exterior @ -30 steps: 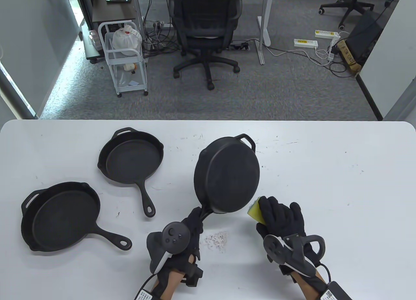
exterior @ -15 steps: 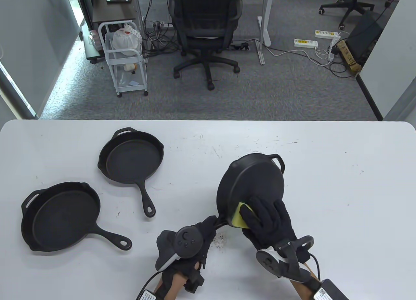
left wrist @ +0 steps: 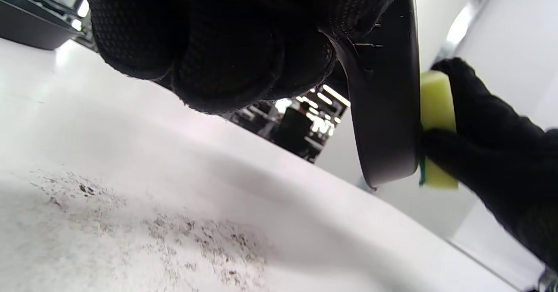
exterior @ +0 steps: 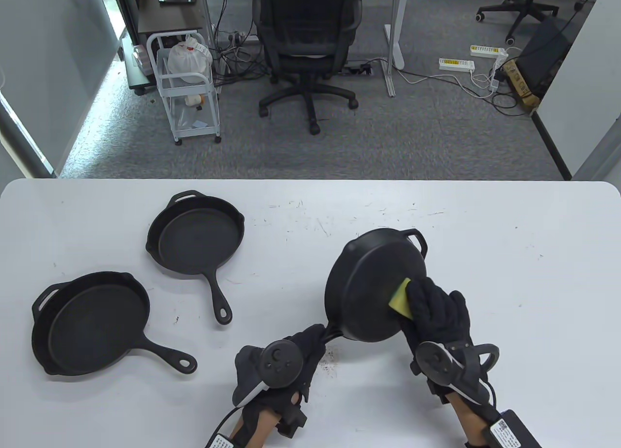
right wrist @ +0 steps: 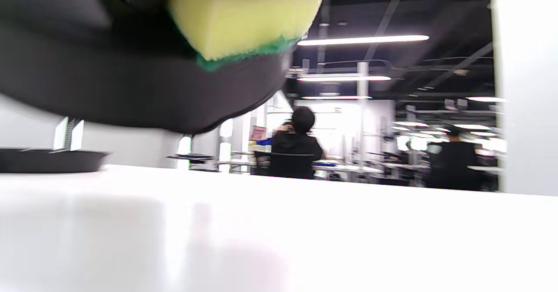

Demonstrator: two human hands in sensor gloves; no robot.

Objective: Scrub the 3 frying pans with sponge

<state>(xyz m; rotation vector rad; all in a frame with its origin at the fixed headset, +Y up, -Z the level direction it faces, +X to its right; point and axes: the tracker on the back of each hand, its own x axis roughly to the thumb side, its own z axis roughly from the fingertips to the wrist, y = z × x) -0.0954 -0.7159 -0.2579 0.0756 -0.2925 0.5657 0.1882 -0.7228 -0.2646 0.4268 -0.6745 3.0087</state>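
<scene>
I see the large pan (exterior: 89,322) far left of the raised pan (exterior: 373,285), flat on the table (exterior: 509,273), and the small pan (exterior: 196,239) between them, farther back. My left hand (exterior: 286,365) has its fingers wrapped around the raised pan's handle, tilting it off the table with its underside toward me. My right hand (exterior: 436,312) grips the yellow sponge (exterior: 401,298), pressing it against that underside near its right edge. Dark specks (left wrist: 196,235) lie below the handle.
</scene>
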